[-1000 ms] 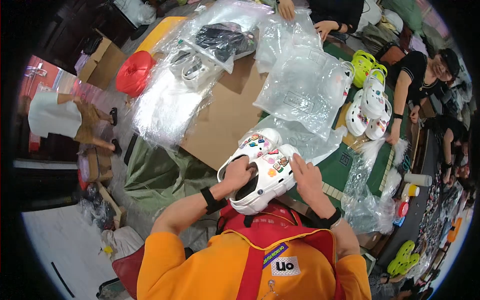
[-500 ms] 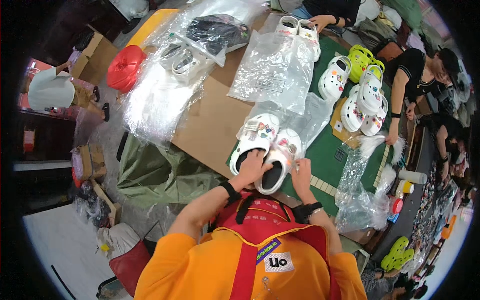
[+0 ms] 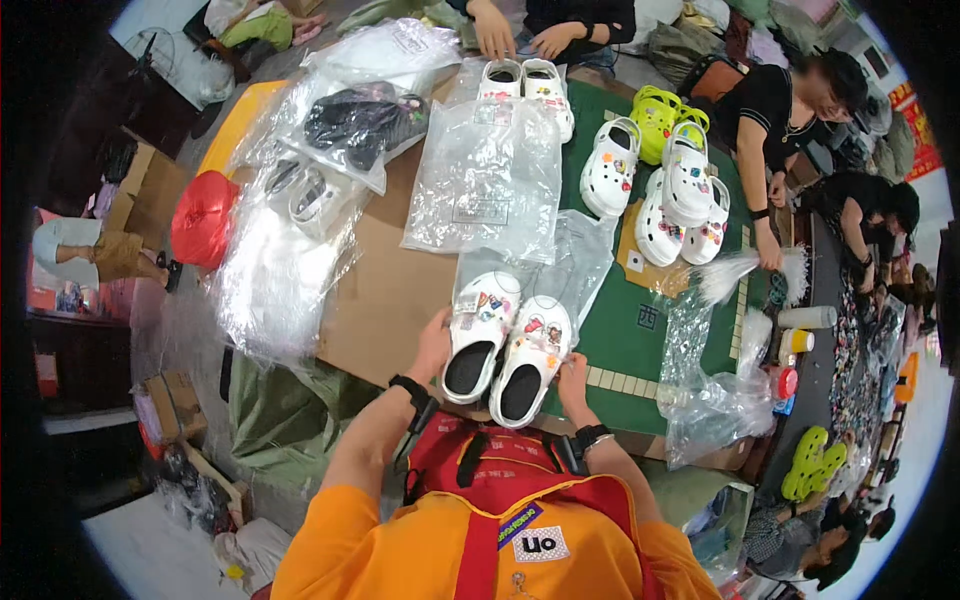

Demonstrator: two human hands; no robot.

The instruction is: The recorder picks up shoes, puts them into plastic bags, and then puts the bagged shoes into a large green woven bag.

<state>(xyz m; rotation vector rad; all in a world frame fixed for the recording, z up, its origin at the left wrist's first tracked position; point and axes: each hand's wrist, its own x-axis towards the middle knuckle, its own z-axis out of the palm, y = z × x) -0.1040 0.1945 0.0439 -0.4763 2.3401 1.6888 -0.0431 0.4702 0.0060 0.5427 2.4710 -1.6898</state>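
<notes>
The left hand (image 3: 436, 345) rests against the outer side of the left white clog (image 3: 478, 335), and the right hand (image 3: 574, 375) touches the right white clog (image 3: 530, 358); neither hand closes around its clog. Both clogs lie side by side on a clear plastic bag (image 3: 575, 262) at the near edge of the green mat (image 3: 640, 330). Farther away lie a larger plastic bag (image 3: 490, 180) and more white clogs (image 3: 680, 200).

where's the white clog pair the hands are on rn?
Head view, low centre: the white clog pair lies side by side on the table's near edge, between the left hand and right hand, below a clear bag.
</notes>
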